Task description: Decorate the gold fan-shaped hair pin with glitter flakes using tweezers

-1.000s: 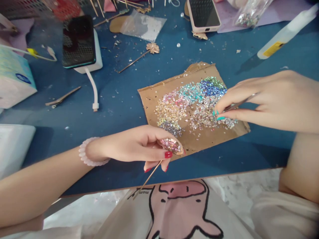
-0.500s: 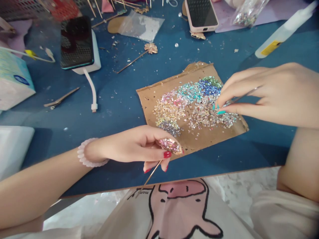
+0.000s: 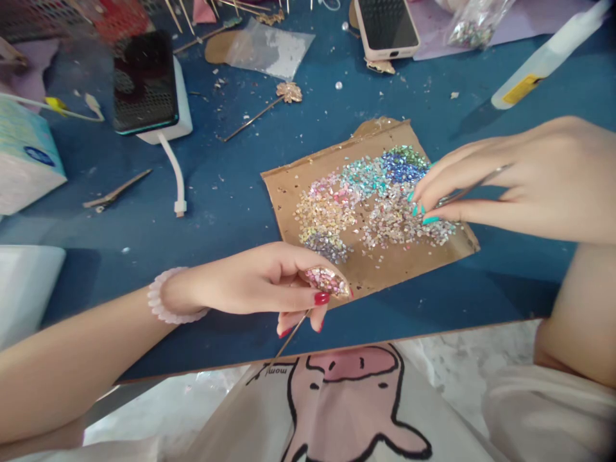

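My left hand (image 3: 260,282) is closed on a thin metal hairpin (image 3: 328,281) whose leaf-shaped head is covered in shiny chips; its stick (image 3: 285,343) points down toward my shirt. My right hand (image 3: 505,183) pinches metal tweezers (image 3: 469,188), with their tip down among the chips. Those chips (image 3: 370,199), in pink, gold, teal and blue patches, lie spread on a brown cardboard piece (image 3: 289,186) on the blue table. The hairpin head rests just at the cardboard's near edge.
A phone on a white power bank (image 3: 147,83) with a cable sits at the back left, another phone (image 3: 387,25) at the back centre. A glue bottle (image 3: 543,61) lies at the right. A spare leaf hairpin (image 3: 269,106), plastic bags and a tissue box (image 3: 24,154) surround them.
My right hand with the tweezers shifted slightly up and left over the chips, then dipped a little. My left hand and the hairpin stayed put.
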`<state>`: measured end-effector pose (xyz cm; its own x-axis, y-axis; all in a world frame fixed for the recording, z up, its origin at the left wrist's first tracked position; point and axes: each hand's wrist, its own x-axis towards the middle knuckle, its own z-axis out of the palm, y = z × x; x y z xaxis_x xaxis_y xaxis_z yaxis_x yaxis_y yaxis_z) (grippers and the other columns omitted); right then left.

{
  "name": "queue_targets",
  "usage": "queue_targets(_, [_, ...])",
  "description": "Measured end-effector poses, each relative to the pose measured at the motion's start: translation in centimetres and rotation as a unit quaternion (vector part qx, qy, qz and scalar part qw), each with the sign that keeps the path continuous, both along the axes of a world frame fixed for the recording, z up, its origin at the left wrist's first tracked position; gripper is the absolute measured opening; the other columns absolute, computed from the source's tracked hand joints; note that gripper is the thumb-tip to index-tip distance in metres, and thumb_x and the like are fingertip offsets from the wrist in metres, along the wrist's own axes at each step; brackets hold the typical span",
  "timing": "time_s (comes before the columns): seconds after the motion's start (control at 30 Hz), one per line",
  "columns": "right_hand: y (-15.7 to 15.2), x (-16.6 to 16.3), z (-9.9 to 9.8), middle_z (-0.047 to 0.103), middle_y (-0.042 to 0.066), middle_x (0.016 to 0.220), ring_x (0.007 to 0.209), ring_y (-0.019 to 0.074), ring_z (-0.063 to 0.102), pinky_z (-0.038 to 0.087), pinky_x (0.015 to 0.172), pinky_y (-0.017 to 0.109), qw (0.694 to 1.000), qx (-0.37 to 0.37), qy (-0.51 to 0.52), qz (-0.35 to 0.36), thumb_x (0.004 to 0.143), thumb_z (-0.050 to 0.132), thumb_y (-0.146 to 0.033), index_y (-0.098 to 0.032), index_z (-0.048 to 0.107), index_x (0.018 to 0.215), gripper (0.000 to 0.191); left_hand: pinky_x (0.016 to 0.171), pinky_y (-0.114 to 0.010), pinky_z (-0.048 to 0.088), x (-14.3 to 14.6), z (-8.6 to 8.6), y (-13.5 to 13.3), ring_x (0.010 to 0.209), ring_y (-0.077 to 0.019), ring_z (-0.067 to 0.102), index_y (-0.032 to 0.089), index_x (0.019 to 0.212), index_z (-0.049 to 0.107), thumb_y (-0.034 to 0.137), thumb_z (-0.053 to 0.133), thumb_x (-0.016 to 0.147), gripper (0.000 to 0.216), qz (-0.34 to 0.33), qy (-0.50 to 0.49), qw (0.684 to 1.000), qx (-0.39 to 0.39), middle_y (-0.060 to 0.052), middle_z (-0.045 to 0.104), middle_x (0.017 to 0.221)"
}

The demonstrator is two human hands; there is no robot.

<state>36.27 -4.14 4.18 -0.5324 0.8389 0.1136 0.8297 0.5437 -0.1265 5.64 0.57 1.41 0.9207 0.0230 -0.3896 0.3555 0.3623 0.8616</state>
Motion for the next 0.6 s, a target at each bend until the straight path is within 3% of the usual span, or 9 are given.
queue_targets(0.23, [0.0, 0.1, 0.1, 0.07, -0.012, 0.101, 0.081, 0.0122, 0.068, 0.046, 0.053, 0.027, 1.0, 0.003, -0.012, -0.003, 0.092, 0.03, -0.061, -0.03, 0.066, 0.09, 0.047, 0.048, -0.01, 0.045, -0.1, 0.0, 0.1, 0.049, -0.0027, 0.049, 0.01, 0.104, 0.056, 0.009, 0.043, 0.095, 0.016, -0.003, -0.001, 1.0, 0.005, -0.004, 0.062, 0.077])
queue_targets(0.6, [0.3, -1.1, 0.2, 0.07, -0.009, 0.098, 0.085, 0.0137, 0.068, 0.048, 0.056, 0.028, 0.999, 0.009, 0.021, 0.027, 0.096, 0.033, -0.05, -0.026, 0.064, 0.088, 0.04, 0.048, -0.01, 0.044, 0.1, 0.1, 0.0, 0.049, -0.003, 0.05, 0.011, 0.106, 0.057, 0.009, 0.045, 0.094, 0.017, -0.005, 0.001, 1.0, 0.008, -0.003, 0.063, 0.077])
